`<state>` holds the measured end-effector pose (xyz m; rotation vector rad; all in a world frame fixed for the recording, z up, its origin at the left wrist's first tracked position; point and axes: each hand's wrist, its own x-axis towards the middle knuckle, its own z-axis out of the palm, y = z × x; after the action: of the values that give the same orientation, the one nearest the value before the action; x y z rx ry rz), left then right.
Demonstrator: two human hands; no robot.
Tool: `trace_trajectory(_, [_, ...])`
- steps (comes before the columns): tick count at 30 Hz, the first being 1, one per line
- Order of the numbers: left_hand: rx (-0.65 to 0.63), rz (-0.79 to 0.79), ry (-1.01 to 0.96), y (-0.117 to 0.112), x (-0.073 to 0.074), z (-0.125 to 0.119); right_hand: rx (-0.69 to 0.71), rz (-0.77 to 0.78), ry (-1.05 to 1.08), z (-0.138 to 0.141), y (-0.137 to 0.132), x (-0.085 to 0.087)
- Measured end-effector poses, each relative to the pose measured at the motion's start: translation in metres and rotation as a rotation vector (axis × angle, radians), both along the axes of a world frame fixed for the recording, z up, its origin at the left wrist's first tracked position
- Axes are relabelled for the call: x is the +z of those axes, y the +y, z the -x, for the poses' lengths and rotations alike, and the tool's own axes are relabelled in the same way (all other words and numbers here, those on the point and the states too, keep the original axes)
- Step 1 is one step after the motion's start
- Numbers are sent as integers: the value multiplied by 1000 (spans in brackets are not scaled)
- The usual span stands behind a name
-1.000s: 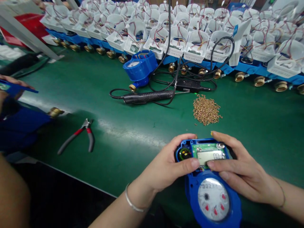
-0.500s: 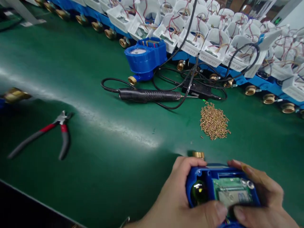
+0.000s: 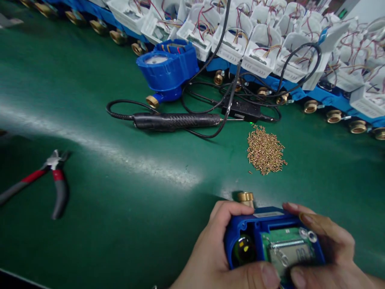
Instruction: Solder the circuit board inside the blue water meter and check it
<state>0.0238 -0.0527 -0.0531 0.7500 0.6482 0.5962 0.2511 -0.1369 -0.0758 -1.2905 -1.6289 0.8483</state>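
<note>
Blue meter (image 3: 258, 241), one, between one left hand (image 3: 212, 257), one right hand (image 3: 343, 243)

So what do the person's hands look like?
Both the left hand and right hand are bare: no gloves, and no rings or sleeves show. A tiny pale bit at the bottom edge, by the left wrist, might be a bracelet, but too little shows.
</note>
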Motion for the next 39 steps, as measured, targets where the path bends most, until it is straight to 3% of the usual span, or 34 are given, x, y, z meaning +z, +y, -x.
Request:
trace_trajectory(2, [-52, 107, -69, 0, 5, 0, 16, -222, -95, 6, 5, 1])
trace_trajectory(4, [-92, 192, -93, 2, 12, 0, 59, -321, -164, 11, 14, 10])
trace_trajectory(8, [-75, 135, 9, 5, 22, -1, 146, -290, -135, 16, 26, 30])
trace_trajectory(13, [-20, 60, 187, 7, 30, -7, 250, -237, 47, 10, 25, 23])
trace_trajectory(16, [-10, 85, 218, 8, 34, -10, 260, -139, 242, 5, 23, 17])
trace_trajectory(20, [12, 128, 239, 9, 38, -11, 98, 265, 635, 4, 26, 19])
trace_trajectory(24, [49, 147, 240, 9, 38, -10, 146, 485, 790, 7, 32, 20])
trace_trajectory(29, [43, 149, 238, 10, 37, -11, 179, 495, 904, 10, 36, 17])
trace_trajectory(35, [59, 105, 289, 7, 39, -14, 156, 452, 907, 12, 33, 16])
trace_trajectory(39, [98, 83, 285, 4, 38, -14, 210, 463, 915, 10, 28, 15])
